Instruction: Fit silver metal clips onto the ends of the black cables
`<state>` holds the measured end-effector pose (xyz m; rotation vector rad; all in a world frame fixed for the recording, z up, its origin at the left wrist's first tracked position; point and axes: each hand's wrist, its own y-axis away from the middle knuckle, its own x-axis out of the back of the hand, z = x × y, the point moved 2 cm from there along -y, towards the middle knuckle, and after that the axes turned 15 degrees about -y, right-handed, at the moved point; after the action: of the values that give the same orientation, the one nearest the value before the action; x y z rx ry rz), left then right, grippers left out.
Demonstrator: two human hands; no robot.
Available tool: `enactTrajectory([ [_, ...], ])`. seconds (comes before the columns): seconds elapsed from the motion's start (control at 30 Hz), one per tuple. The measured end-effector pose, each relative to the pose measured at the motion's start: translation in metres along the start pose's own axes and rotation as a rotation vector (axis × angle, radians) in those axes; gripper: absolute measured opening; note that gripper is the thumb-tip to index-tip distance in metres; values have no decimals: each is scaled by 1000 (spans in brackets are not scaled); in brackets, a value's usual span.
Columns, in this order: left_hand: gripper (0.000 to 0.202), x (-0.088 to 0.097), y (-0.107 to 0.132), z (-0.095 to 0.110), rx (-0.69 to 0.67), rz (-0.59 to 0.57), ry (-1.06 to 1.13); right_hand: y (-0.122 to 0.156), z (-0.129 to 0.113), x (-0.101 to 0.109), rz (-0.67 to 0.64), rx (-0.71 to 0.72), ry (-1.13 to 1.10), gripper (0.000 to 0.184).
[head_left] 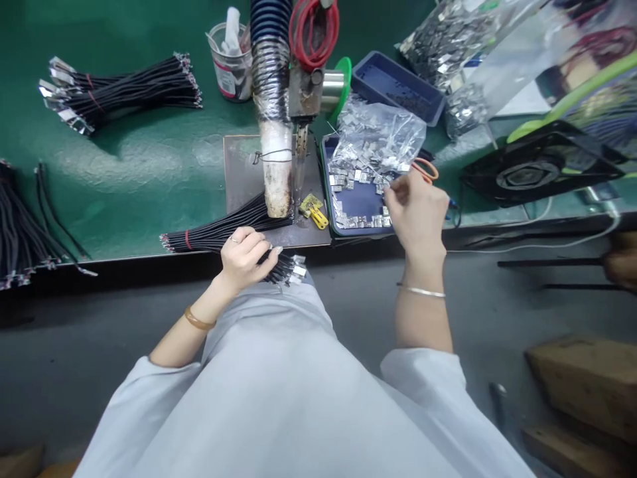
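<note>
My left hand [245,255] lies on a bundle of black cables [219,234] at the table's front edge, fingers curled around the ends with metal connectors [296,267]. My right hand [417,214] reaches into a blue tray [328,199] of small silver metal shells [354,178], its fingertips pinched together among the pieces; what they hold is too small to make out. A clear bag of more shells [378,136] rests on the tray's far side.
A soldering fixture with a ribbed hose [271,73] and red wire stands on a dark plate [239,169]. Yellow clips [313,209] lie beside it. More cable bundles [124,89] lie at left, a cup [229,63], another blue tray [398,86], and a fan [540,169] at right.
</note>
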<state>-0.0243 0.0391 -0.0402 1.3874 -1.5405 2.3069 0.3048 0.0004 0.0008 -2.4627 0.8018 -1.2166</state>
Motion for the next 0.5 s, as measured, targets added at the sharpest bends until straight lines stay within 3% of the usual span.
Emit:
enactTrajectory([
  [0.13,42,-7,-16,-1,69,-74,-15,-29,18,-7,-145,-99,83,32],
  [0.33,43,-6,-25,-9,23,-170,37,-47,4,-7,-286,-109,107,35],
  [0.5,22,-4,-22,-2,26,-163,14,-45,-9,-10,-430,-76,250,35],
])
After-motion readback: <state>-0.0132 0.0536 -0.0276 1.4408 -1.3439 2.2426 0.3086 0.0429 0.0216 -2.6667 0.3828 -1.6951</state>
